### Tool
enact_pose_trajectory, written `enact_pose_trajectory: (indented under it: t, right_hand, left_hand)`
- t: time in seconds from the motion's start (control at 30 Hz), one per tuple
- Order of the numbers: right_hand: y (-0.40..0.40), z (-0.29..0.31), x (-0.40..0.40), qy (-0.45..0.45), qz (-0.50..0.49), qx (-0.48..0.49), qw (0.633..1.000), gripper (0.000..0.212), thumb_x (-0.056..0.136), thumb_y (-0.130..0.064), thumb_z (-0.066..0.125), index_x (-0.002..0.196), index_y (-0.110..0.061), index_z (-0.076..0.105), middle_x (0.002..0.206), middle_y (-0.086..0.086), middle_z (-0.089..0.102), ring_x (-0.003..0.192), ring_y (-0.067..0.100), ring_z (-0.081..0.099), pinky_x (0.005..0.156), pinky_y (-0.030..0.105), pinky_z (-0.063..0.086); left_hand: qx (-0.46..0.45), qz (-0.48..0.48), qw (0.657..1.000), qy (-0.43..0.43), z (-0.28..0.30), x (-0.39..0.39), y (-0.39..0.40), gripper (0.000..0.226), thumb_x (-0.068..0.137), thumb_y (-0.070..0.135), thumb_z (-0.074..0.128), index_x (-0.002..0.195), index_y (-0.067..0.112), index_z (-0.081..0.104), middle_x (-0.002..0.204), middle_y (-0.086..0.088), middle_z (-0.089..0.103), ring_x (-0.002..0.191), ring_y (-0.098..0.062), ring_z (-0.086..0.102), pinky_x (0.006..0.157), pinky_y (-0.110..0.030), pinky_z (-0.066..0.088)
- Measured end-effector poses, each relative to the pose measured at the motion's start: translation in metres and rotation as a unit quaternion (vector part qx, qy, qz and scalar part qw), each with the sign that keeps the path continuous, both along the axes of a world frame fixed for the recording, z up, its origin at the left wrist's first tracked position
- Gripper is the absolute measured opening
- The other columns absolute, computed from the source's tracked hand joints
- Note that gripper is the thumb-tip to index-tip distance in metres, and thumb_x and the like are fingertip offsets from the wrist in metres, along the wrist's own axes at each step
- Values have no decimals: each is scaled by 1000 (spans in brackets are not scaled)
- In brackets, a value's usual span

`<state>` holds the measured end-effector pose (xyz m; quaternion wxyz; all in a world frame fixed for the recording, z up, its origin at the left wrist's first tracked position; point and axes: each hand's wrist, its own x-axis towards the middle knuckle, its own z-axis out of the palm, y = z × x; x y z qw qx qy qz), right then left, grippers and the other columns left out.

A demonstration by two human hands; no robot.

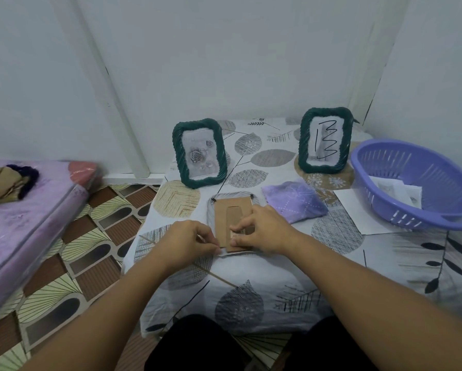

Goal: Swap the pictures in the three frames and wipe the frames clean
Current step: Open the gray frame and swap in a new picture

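Observation:
A frame [234, 210] lies face down at the table's middle, its brown cardboard back and stand facing up. My left hand [189, 242] pinches the frame's lower left corner. My right hand [264, 228] has its fingers curled on the lower part of the cardboard back. Two dark green twisted frames stand upright behind: the left frame [199, 153] holds a grey rose picture, the right frame [325, 140] holds a sheet with black marker lines. A purple cloth [294, 200] lies just right of the face-down frame.
A purple plastic basket [417, 183] with paper sheets inside sits at the table's right, over a white sheet [358, 212]. The table wears a leaf-print cloth [251, 290]. A plastic-wrapped pink mattress [23, 223] lies on the patterned floor at the left. Walls close the back.

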<state>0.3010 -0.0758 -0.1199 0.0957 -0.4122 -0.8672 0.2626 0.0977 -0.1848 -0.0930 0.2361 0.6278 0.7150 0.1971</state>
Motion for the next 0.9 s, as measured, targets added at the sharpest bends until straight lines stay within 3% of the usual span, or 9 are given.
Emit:
enact_pose_trajectory:
  t: [0.13,0.27,0.47,0.63,0.77,0.9]
  right_hand:
    - [1,0,0,0,1,-4,1000,51,69,-75,72,113,-48,72,109,-5,54,115,22,46,100,45,44]
    - [0,-1,1,1,3,-1,1000,49,72,-73,72,114,-48,72,107,-4,54,114,23,44,101,46,44]
    - [2,2,2,-16,14,1,1000,50,71,-75,70,115,-49,71,106,-7,53,111,21,46,98,45,45]
    - [2,0,2,-9,11,6,1000,50,71,-75,70,114,-49,71,106,-8,54,111,20,47,98,45,46]
    - [3,1,1,-16,13,6,1000,49,70,-74,72,112,-48,72,105,-8,55,109,20,48,96,44,47]
    - [4,2,1,-15,13,-1,1000,49,70,-73,73,111,-47,73,105,-8,55,109,20,48,97,43,46]
  left_hand:
    - [6,11,1000,-3,-3,6,-2,13,74,39,90,72,31,80,72,29,71,75,9,63,63,-15,44]
    - [14,24,1000,10,-5,10,-6,12,76,39,88,80,31,81,74,21,74,75,4,65,71,-21,53]
    - [-4,9,998,61,3,12,-1,9,80,35,86,85,29,82,80,16,74,80,1,65,72,-21,51]
    - [-21,-13,995,100,1,11,5,14,80,41,84,82,29,77,86,15,75,82,-6,68,79,-33,58]
    - [18,-3,993,117,-11,12,-3,19,86,49,75,84,31,71,86,15,72,83,-9,66,79,-41,57]
    - [67,10,989,130,-17,18,-8,15,93,43,69,89,29,69,90,10,71,88,-13,65,82,-42,53]
